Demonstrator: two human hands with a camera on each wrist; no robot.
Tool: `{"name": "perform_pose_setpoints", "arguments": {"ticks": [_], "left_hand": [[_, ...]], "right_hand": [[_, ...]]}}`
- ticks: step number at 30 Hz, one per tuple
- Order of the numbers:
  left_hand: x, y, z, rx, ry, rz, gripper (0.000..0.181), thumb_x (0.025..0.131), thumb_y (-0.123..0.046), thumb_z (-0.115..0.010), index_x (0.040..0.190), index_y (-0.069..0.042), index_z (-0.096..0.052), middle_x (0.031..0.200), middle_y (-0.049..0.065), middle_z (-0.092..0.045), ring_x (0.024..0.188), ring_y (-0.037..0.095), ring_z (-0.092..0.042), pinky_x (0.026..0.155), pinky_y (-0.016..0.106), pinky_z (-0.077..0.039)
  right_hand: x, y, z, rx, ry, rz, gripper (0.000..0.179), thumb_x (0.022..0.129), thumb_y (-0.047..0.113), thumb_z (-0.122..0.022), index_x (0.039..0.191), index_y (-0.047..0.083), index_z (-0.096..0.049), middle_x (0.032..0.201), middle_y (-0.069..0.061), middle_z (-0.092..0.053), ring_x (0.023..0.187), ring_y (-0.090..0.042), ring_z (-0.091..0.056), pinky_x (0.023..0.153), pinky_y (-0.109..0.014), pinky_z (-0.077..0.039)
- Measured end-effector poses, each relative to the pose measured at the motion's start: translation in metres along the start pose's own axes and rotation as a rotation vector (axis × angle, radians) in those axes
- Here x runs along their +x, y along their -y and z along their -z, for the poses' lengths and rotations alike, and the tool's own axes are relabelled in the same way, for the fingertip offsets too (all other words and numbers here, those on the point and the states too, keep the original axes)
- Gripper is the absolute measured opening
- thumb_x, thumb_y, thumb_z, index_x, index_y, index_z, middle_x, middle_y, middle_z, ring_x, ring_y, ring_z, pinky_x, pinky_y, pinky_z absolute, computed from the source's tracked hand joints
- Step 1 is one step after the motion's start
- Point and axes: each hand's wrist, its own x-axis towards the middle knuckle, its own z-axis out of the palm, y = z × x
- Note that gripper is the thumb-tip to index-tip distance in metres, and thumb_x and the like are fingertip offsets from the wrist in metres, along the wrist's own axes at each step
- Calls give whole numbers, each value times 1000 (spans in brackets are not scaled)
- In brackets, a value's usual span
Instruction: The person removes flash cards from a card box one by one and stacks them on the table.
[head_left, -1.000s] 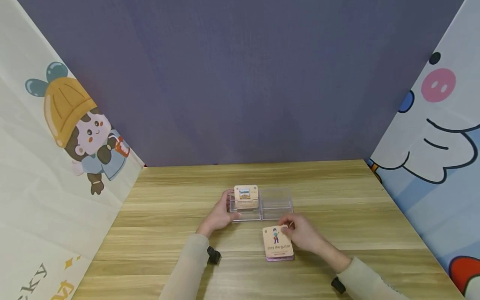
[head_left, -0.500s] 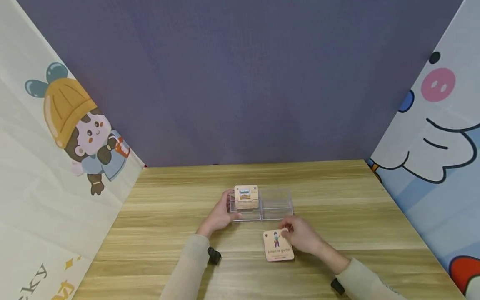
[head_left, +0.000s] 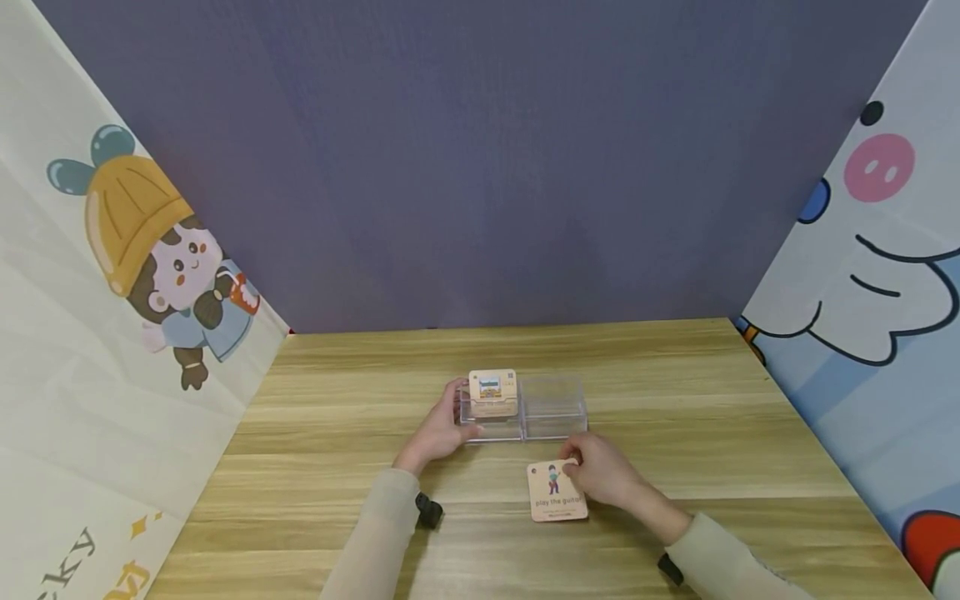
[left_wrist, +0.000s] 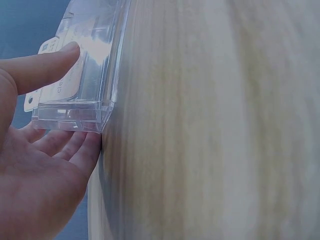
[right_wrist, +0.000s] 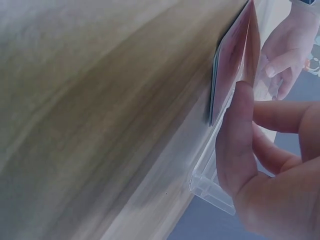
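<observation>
My left hand (head_left: 435, 431) grips the left end of a clear plastic card box (head_left: 553, 427) with two compartments. In the left wrist view the thumb lies over its front and the fingers reach under its end. Several cards (head_left: 492, 407) stand in the left compartment, the front one showing a small picture. Just in front of the box, my right hand (head_left: 606, 473) pinches the upper right corner of a "play the guitar" card (head_left: 553, 505). The right wrist view shows that card tilted up at one side, over a thin pink-faced stack (right_wrist: 231, 75) on the table.
The wood-grain table (head_left: 337, 400) ends at a dark blue-grey panel (head_left: 487, 167) behind the box. Cartoon-printed cloths, a white one (head_left: 75, 350) on the left and a blue-and-white one (head_left: 900, 400) on the right, flank the table.
The guitar card has slid slightly toward me with my right hand and now covers the pink edge seen below it earlier. My left hand and the box have stayed put.
</observation>
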Motion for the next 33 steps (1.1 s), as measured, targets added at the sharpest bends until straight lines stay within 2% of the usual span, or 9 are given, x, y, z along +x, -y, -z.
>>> {"name": "perform_pose_setpoints", "arguments": {"ticks": [8,22,28,33], "left_hand": [[1,-1,1,4,-4,-10,93,86,-7,-79,159,-11,-21,151,27,-40,139,48,-40,117,57,-31],[2,0,0,9,-2,-7,92,87,-8,-79,159,-11,-21,150,26,-41,139,47,-40,118,56,-31],[3,1,0,21,-2,2,92,88,-10,-79,159,-11,-21,151,27,-40,140,47,-39,118,54,-31],[2,2,0,16,4,3,92,88,-10,-78,159,-11,-20,152,27,-39,141,47,-38,118,55,-31]], "right_hand": [[3,2,-2,-77,4,-11,13,84,1,-76,87,10,-67,82,-1,-57,75,-16,-51,68,-37,-48],[5,0,-6,-104,11,-25,12,83,2,-76,85,10,-67,87,-3,-59,82,-18,-55,76,-42,-52],[6,-1,-6,-118,33,-38,10,86,2,-74,87,8,-66,86,-3,-57,78,-18,-53,71,-38,-50],[6,-1,-5,-166,16,-25,9,87,3,-73,86,8,-66,85,-2,-55,74,-17,-52,64,-34,-49]]}}
